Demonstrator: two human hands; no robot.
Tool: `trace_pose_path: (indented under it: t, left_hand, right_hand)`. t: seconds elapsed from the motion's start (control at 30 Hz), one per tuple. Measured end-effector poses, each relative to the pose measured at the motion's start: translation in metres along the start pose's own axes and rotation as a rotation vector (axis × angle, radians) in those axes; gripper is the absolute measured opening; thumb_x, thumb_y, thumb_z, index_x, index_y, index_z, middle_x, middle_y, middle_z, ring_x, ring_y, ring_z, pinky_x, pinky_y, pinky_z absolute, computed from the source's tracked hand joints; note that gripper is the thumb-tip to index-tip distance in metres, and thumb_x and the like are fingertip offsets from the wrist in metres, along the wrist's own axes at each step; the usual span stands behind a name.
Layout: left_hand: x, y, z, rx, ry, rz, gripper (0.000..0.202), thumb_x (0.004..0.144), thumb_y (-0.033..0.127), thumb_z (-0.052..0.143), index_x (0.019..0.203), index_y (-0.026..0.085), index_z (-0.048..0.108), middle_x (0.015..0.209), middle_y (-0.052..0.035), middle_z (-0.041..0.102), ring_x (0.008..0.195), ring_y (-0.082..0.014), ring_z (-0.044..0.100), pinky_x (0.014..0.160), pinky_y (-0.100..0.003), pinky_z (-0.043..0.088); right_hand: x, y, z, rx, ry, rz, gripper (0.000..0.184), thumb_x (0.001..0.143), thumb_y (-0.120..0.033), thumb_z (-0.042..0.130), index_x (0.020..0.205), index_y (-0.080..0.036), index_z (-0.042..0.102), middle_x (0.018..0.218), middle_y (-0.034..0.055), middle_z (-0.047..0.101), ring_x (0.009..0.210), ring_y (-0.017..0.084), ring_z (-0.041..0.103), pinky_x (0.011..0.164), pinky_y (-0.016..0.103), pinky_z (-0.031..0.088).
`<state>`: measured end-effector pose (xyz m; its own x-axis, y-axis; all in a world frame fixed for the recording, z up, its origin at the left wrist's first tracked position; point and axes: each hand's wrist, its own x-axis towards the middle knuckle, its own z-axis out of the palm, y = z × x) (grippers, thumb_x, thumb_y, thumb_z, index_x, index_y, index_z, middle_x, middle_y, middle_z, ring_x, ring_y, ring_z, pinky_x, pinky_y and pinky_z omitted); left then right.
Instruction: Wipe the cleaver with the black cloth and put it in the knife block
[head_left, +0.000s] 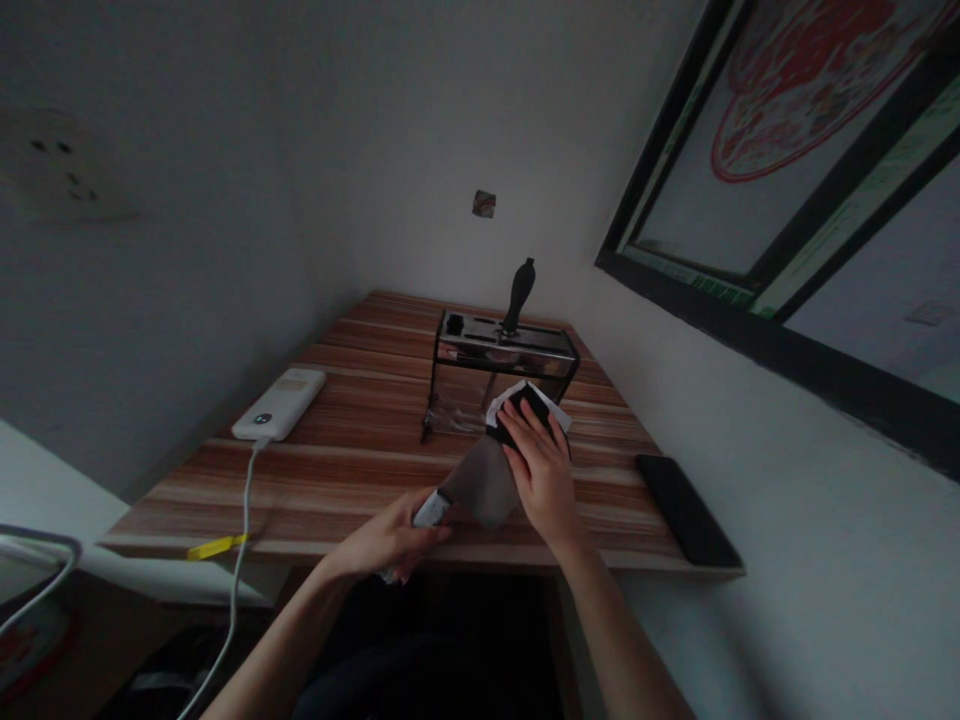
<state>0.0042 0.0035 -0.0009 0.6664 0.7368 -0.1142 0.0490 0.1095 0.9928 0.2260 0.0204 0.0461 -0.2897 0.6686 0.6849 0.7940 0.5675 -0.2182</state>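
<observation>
My left hand (397, 540) is closed around the pale grey handle (432, 508) of a kitchen knife. The broad grey blade (480, 480) points up and to the right above the table's front part. Across the far end of the blade, my right hand (541, 470) presses a black and white cloth (523, 402), fingers bent over it. The blade's tip is hidden under the cloth. Just behind stands a clear-sided knife block (502, 350) with a metal top. One black-handled tool (519, 295) sticks up from its slot.
The wood-grain table (360, 400) sits in a corner between walls. A white power bank (279, 403) with a white cable (246, 500) lies at left, a yellow tag (216, 547) by the edge. A black phone (688, 510) lies at right, below a framed window (675, 275).
</observation>
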Motion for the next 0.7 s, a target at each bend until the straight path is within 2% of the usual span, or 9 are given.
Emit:
trace_pose_path:
  t: [0.3, 0.47, 0.7]
  left_hand:
    - [-0.001, 0.000, 0.000, -0.011, 0.008, -0.007, 0.028, 0.079, 0.040, 0.062, 0.082, 0.018, 0.045, 0.047, 0.0104, 0.042, 0.031, -0.0027, 0.035, 0.030, -0.012, 0.026]
    - [-0.001, 0.002, 0.001, -0.036, 0.010, -0.027, 0.031, 0.076, 0.042, 0.064, 0.081, 0.019, 0.044, 0.047, 0.0111, 0.042, 0.030, -0.0024, 0.034, 0.029, -0.012, 0.028]
    - [-0.001, 0.000, 0.000, -0.052, 0.005, -0.015, 0.029, 0.079, 0.039, 0.063, 0.091, 0.017, 0.048, 0.046, 0.0107, 0.044, 0.030, -0.0028, 0.035, 0.029, -0.012, 0.027]
  right_hand:
    - [0.024, 0.031, -0.008, -0.017, 0.074, 0.034, 0.040, 0.097, -0.021, 0.038, 0.136, -0.025, 0.046, 0.138, 0.0046, 0.052, 0.133, 0.020, 0.038, 0.112, 0.049, 0.023]
    - [0.023, 0.026, -0.009, -0.053, 0.092, 0.041, 0.040, 0.097, -0.019, 0.038, 0.136, -0.024, 0.045, 0.139, 0.0051, 0.050, 0.135, 0.019, 0.036, 0.114, 0.049, 0.019]
    - [0.010, 0.009, -0.004, -0.058, 0.048, 0.010, 0.044, 0.096, -0.015, 0.037, 0.139, -0.025, 0.042, 0.138, 0.0048, 0.051, 0.135, 0.019, 0.036, 0.112, 0.049, 0.023]
